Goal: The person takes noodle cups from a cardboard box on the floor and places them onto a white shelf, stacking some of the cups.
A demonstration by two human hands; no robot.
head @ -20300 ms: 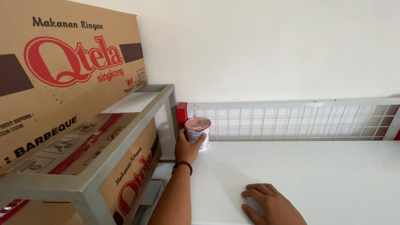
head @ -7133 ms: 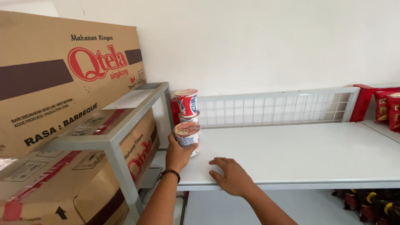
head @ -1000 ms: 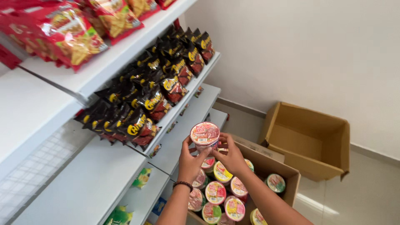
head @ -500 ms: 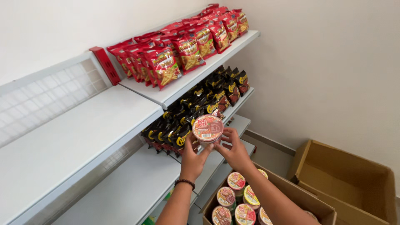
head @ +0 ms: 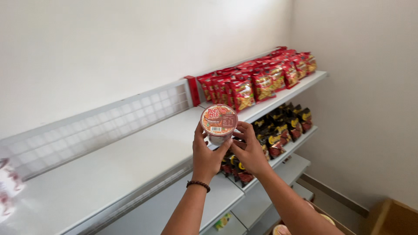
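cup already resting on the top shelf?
No: the noodle cup is held in the air between the left hand and the right hand, above the front edge of the white shelf.

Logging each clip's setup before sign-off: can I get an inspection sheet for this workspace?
Surface: white top shelf, bare where the hands are, wire mesh back rail.
Job's things: round noodle cup, foil lid facing the camera, held above the shelf edge.
Clutter: red snack bags further along the top shelf; dark snack packs on the shelf below.
Grippers: left hand and right hand both grip the cup; beaded bracelet on left wrist.
Cables: nothing seen.
Surroundings: white walls; cardboard box on the floor.
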